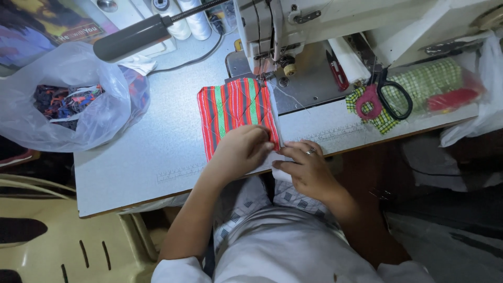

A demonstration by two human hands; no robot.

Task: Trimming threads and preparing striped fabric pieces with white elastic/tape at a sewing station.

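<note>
Here the striped cloth [236,112] lies pinched under both hands' grip [241,152], [306,167].

bare table [136,157] left, plastic bag [78,105] beyond, sewing machine [293,31] ahead

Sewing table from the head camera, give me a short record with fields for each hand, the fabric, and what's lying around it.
left hand: pressing on the striped fabric
right hand: pinching the fabric's white edge, ring on one finger
striped fabric: red and green, flat, far end under the sewing machine needle
scissors: right of the machine, on checked cloth
plastic bag: left, holding scraps
</note>
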